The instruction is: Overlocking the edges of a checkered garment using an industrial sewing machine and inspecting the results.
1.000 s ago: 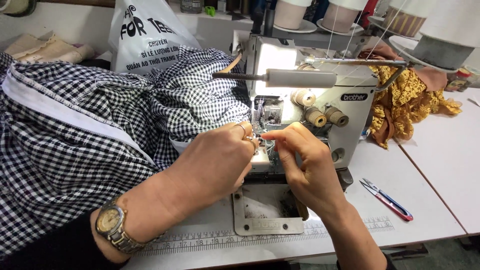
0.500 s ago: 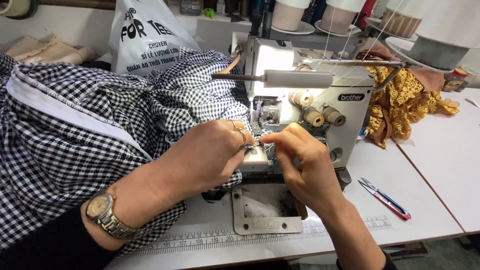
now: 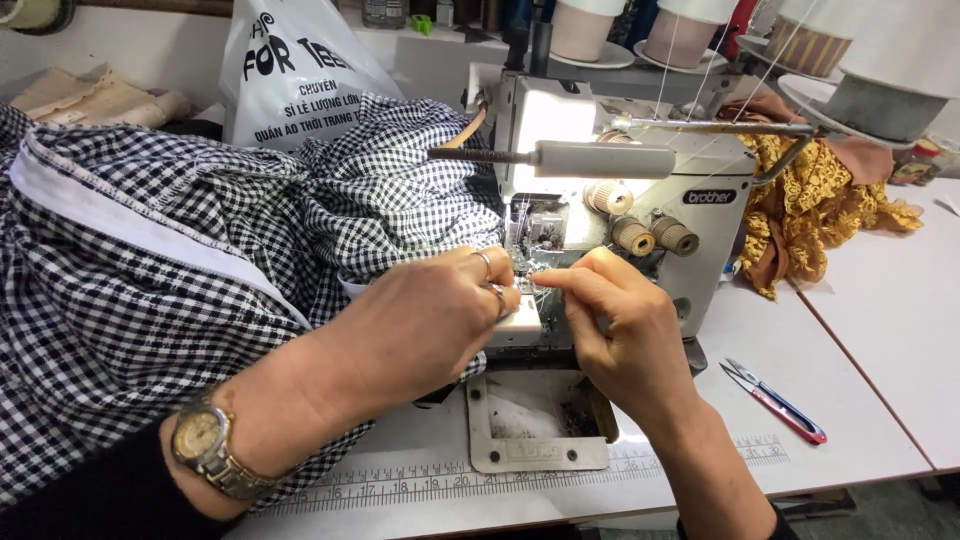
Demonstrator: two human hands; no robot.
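Matt checked cloth (image 3: 150, 270), glossy metal wristwatch (image 3: 205, 450), smooth, perhaps enamelled sewing machine (image 3: 640, 200), crinkly plastic bag (image 3: 295, 75)

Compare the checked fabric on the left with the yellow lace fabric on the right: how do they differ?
The checked fabric is black-and-white gingham; the yellow lace fabric is mustard openwork. The checked fabric is a large heap left of the sewing machine, under the left hand; the yellow lace fabric is a smaller bundle right of the machine, touched by neither hand. Both lie bunched on the white table.
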